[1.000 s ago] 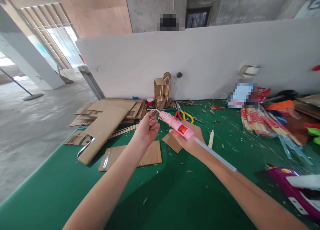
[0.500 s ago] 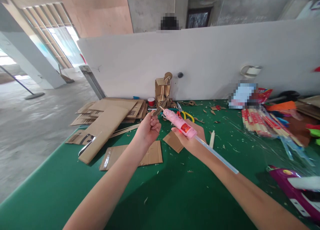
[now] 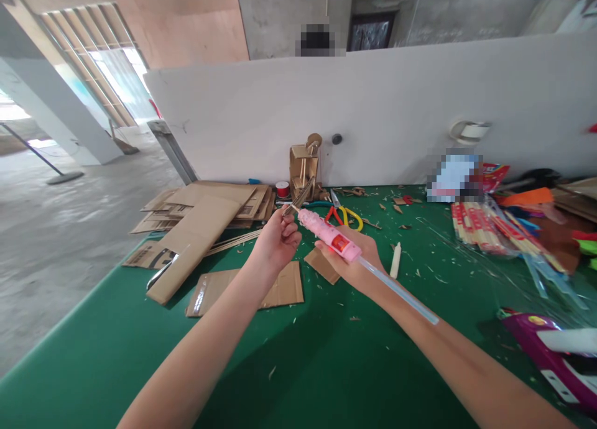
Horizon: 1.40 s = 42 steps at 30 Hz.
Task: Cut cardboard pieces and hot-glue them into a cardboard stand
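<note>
Our left hand [image 3: 276,241] is closed in a pinch on a few thin wooden sticks [image 3: 300,199], raised above the green worktop [image 3: 326,367] so that their near end meets the nozzle. Our right hand [image 3: 367,264] is wrapped around the pink glue gun [image 3: 329,233] and tilts it toward the sticks. Its clear glue stick [image 3: 396,289] trails back over the forearm. Cardboard pieces [image 3: 200,230] lie to the left.

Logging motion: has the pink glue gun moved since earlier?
Yes, slightly: the pink glue gun edged left, off the scissors it overlapped half a second ago.
</note>
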### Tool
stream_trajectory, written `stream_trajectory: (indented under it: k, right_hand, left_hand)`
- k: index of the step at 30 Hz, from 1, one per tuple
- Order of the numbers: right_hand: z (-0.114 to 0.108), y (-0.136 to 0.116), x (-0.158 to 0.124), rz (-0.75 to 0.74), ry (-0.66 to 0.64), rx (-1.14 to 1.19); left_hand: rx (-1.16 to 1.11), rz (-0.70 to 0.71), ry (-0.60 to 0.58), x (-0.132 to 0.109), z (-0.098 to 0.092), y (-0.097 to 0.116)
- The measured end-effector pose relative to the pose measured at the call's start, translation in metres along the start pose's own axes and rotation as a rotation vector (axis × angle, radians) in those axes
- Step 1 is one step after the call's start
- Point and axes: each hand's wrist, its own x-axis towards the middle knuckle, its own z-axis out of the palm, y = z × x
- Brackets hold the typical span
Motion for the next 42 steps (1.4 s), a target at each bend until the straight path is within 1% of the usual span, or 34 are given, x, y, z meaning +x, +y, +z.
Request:
stream_trajectory:
  k: [4, 10, 12, 16, 20, 22, 25, 28, 30, 33, 37, 39, 42]
  right_hand:
    - [0.002, -0.002, -0.001, -0.022, -0.043, 0.006]
    - [0.002, 0.001, 0.0, 0.002, 0.047, -0.029]
    - [0.002, 0.001, -0.001, -0.011, 0.026, -0.037]
    - [0.004, -0.001, -0.003, -0.055, -0.011, -0.034]
    - [0.004, 0.002, -0.003, -0.017, 0.025, -0.044]
    - [0.002, 0.004, -0.002, 0.017, 0.04, -0.042]
    - [0.001, 0.006, -0.002, 0.051, 0.02, -0.032]
    - [0.002, 0.005, -0.003, 0.024, -0.024, -0.022]
    - [0.002, 0.004, -0.003, -0.002, -0.027, -0.023]
    - [0.001, 0.006, -0.001, -0.01, 0.024, -0.053]
    - [-0.002, 0.009, 0.003, 0.045, 0.076, -0.087]
    - [-0.002, 0.011, 0.003, 0.061, 0.091, -0.101]
    - [-0.002, 0.015, 0.002, 0.047, 0.126, -0.098]
  left_hand:
    - [0.012, 0.039, 0.036, 0.004, -0.003, -0.002]
    - [0.01, -0.014, -0.026, 0.0, -0.001, -0.001]
    - [0.012, -0.012, -0.031, 0.001, -0.002, -0.002]
    - [0.01, 0.015, -0.003, 0.006, -0.005, -0.003]
    - [-0.004, -0.001, -0.034, 0.003, -0.003, -0.001]
    - [-0.003, -0.006, -0.02, 0.0, -0.001, 0.0]
    - [0.004, -0.005, -0.016, -0.001, 0.0, 0.0]
    - [-0.001, -0.011, -0.051, 0.001, -0.004, 0.0]
    - [-0.009, -0.009, -0.063, 0.002, -0.005, 0.0]
    - [-0.007, -0.01, -0.054, 0.001, -0.004, -0.001]
    - [-0.006, 0.003, -0.02, -0.002, -0.001, -0.003]
    - [-0.017, 0.009, -0.025, -0.003, -0.002, -0.004]
    - [-0.027, 0.006, -0.039, -0.002, -0.003, -0.004]
